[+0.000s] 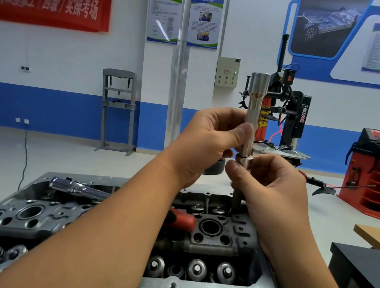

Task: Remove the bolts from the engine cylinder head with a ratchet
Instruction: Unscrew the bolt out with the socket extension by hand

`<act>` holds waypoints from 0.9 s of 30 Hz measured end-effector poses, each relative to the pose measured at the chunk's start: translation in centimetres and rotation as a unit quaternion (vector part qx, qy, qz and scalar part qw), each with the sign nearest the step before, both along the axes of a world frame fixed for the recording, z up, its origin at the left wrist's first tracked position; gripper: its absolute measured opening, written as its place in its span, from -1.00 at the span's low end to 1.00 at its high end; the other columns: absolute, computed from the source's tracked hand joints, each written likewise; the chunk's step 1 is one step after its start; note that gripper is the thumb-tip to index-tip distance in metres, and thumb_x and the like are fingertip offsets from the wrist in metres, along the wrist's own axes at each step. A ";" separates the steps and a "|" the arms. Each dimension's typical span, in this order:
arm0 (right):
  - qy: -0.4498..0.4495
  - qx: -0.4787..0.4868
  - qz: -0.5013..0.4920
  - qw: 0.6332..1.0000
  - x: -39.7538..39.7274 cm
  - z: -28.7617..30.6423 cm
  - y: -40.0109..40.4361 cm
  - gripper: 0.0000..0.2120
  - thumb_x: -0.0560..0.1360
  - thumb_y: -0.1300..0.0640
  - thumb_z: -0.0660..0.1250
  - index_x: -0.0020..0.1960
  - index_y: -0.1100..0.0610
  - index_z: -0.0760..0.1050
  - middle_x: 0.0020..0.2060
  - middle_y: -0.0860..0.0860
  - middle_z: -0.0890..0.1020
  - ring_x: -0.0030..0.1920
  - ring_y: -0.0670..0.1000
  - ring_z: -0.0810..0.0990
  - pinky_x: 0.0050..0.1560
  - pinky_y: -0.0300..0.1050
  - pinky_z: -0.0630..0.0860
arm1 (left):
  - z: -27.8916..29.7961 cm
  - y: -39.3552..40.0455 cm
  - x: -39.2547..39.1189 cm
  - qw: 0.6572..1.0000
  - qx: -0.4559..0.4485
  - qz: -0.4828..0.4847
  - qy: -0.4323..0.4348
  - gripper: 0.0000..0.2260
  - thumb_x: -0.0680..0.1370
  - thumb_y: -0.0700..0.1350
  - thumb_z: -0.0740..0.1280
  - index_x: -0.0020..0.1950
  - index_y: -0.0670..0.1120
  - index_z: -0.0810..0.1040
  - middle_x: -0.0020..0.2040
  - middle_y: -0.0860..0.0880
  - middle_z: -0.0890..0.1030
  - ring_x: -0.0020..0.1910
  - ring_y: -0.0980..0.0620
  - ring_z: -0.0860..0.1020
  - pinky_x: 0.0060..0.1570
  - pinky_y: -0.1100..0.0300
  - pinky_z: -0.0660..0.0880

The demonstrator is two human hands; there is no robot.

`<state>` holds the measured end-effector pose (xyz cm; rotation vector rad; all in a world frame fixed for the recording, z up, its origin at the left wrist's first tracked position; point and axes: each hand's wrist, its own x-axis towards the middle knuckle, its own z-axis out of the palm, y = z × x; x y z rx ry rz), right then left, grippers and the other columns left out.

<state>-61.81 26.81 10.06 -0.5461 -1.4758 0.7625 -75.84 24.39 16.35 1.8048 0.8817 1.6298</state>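
Socket (256, 97) upright above the head's (212, 244) far edge, pinched mid-shaft by left hand (205, 143), its lower collar and the dark bolt (237, 198) beneath pinched by right hand (275, 182), with ratchet (79, 188) lying loose across the head, red grip (182, 219) nearer centre.

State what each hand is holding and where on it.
Both hold the upright socket extension above the cylinder head. The left hand pinches its shaft around the middle; the right hand grips the collar below. The ratchet lies unheld on the head.
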 end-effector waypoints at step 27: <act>-0.013 -0.003 0.007 1.000 0.0 -0.2 0.3 -0.82 0.37 -0.11 0.58 -0.09 -0.13 0.65 -0.25 -0.02 0.73 -0.20 0.09 0.72 -0.08 0.20 0.70 | -0.1 -0.1 -0.2 0.999 0.020 0.031 -0.019 -0.71 0.43 -0.03 0.50 0.07 -0.15 0.64 -0.14 -0.07 0.74 -0.12 -0.02 0.69 -0.01 -0.01 0.64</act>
